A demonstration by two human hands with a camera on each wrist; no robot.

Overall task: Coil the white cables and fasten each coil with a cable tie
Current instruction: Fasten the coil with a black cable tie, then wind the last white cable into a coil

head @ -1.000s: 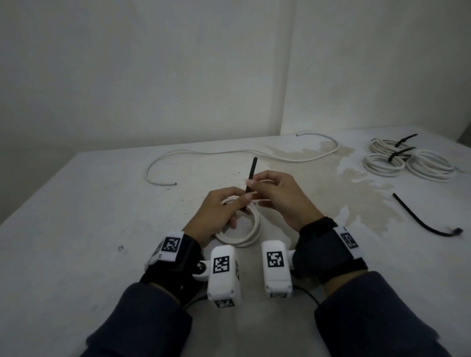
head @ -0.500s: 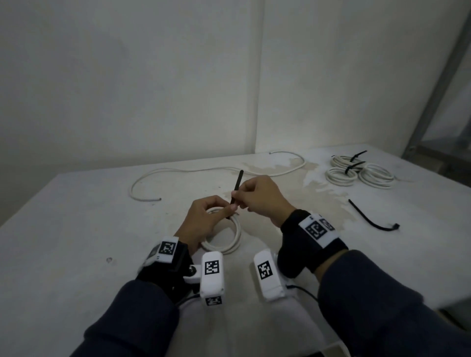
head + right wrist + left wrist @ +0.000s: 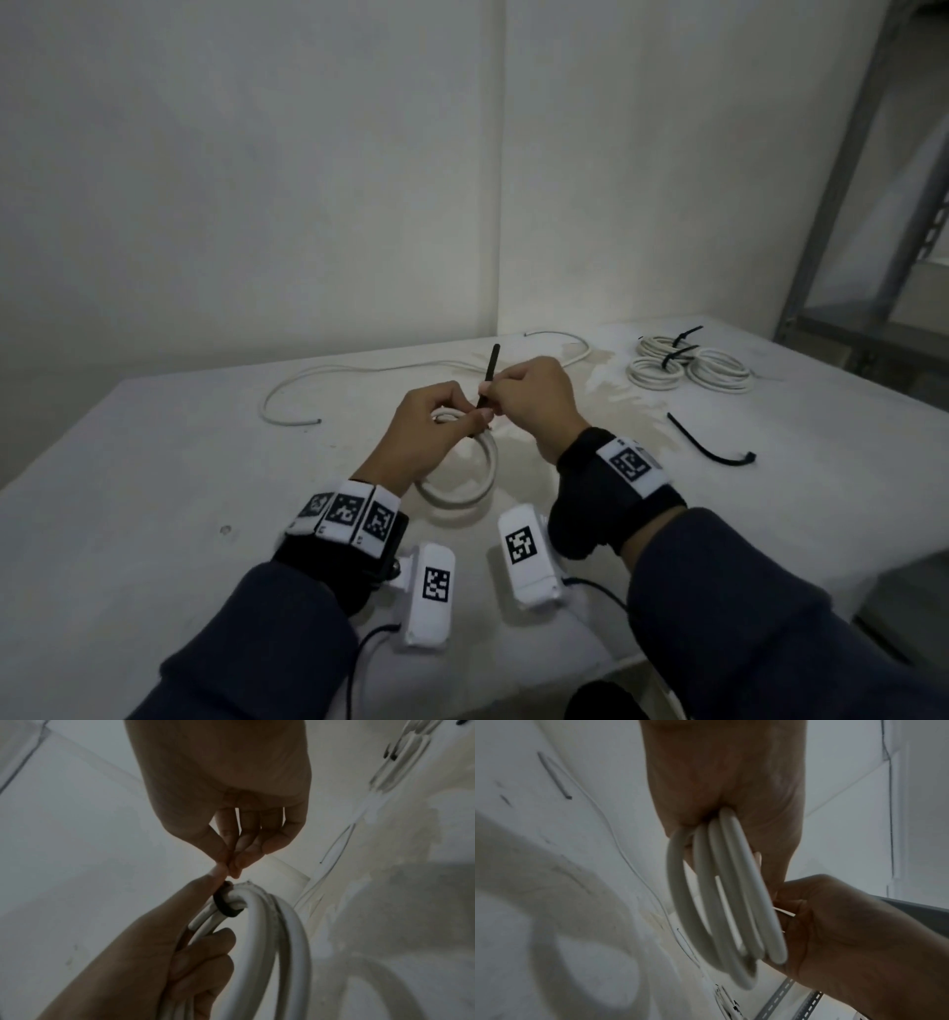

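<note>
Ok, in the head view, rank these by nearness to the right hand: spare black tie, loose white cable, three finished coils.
From the right hand:
1. Loose white cable, just behind, trailing left.
2. Spare black tie, to its right on the table.
3. Finished coils, far right corner.

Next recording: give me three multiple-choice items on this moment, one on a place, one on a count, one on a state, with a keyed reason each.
1. Where does the spare black cable tie lie?
A. right of the hands
B. on the finished coils
C. under the left wrist

2. How many finished coils sit far right?
A. one
B. three
C. five

3. What is the right hand doing?
A. resting flat
B. pinching the black tie's tail
C. lifting the uncoiled cable

Key: 1 A, it lies alone on the table; 2 B, three rings grouped; 3 B, fingertips meet on the tail.
</note>
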